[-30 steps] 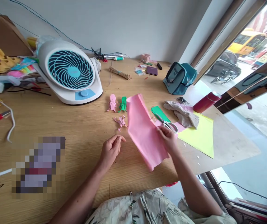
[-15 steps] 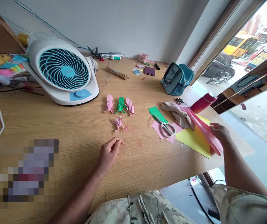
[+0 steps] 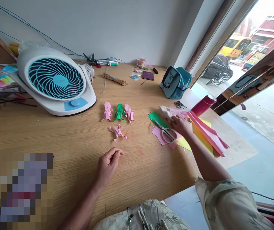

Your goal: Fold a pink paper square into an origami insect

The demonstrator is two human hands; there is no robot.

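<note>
My left hand (image 3: 108, 163) rests on the wooden table with its fingers curled together; whether anything is between them is hidden. Over at the right, my right hand (image 3: 182, 125) is on the crumpled greyish cloth (image 3: 166, 111), fingers bent down onto it, their tips hidden. Beside it lie scissors (image 3: 167, 134) on pink paper (image 3: 158, 133) and green paper (image 3: 155, 117). A folded pink sheet (image 3: 210, 134) lies over yellow paper (image 3: 202, 137). Ahead of my left hand are a pink folded figure (image 3: 118, 132) and a row of pink and green ones (image 3: 119, 111).
A white and blue fan (image 3: 60, 83) stands at the back left. Farther back are a bundle of sticks (image 3: 114, 79) and a purple booklet (image 3: 148, 75). A teal bag (image 3: 176, 82), keys (image 3: 180, 104) and a red bottle (image 3: 203, 105) are on the right.
My right hand has let go of the pink sheet's near end and moved left onto the cloth. The view has shifted slightly. My left hand keeps its curled pose.
</note>
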